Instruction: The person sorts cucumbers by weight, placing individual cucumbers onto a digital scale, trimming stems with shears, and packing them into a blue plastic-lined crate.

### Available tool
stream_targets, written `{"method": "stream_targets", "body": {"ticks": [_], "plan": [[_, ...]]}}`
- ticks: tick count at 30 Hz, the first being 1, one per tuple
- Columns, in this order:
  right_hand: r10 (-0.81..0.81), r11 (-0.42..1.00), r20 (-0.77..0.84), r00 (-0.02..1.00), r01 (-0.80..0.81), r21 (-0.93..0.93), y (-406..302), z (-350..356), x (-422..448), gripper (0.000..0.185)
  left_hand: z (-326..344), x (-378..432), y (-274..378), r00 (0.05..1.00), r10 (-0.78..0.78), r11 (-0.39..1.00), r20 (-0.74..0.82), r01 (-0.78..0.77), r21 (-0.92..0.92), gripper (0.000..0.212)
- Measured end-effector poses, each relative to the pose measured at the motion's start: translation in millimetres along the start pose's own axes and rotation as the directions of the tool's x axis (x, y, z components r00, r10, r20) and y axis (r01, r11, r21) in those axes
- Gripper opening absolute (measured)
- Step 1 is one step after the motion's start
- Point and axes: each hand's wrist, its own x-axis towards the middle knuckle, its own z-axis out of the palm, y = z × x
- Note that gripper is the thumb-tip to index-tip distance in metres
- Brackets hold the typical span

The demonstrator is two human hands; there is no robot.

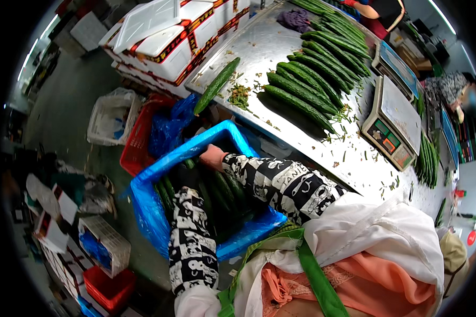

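Observation:
Both arms, in black-and-white patterned sleeves, reach down into a crate lined with blue plastic film (154,226). Dark green cucumbers (222,190) lie inside it. My left hand (186,176) is in deep shadow among the cucumbers, dark and hard to make out; its grip cannot be told. My right hand (213,157) is near the crate's far side, its fingers hidden below the rim. On the metal table, a row of cucumbers (301,97) lies side by side, and a single cucumber (217,85) sticks out over the table's near edge.
White foam boxes (162,51) are stacked beside the table. Two weighing scales (392,119) stand on it, with stem scraps (240,96) and a purple cloth (295,20). A red crate (137,144) and a white basket (113,115) are on the floor side. Other people are beyond the table.

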Motion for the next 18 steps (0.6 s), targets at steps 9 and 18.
{"method": "stream_targets", "body": {"ticks": [9, 18], "plan": [[-0.343, 0.932, 0.204, 0.917, 0.306, 0.192, 20, 6, -8, 0.052, -5, -42, -39, 0.996, 0.078, 0.527, 0.052, 0.004, -0.850, 0.048], [-0.366, 0.928, 0.212, 0.906, 0.372, 0.009, 72, 33, -63, 0.100, -29, -128, -23, 0.911, 0.017, 0.109, 0.411, 0.407, -0.907, 0.050]]}}
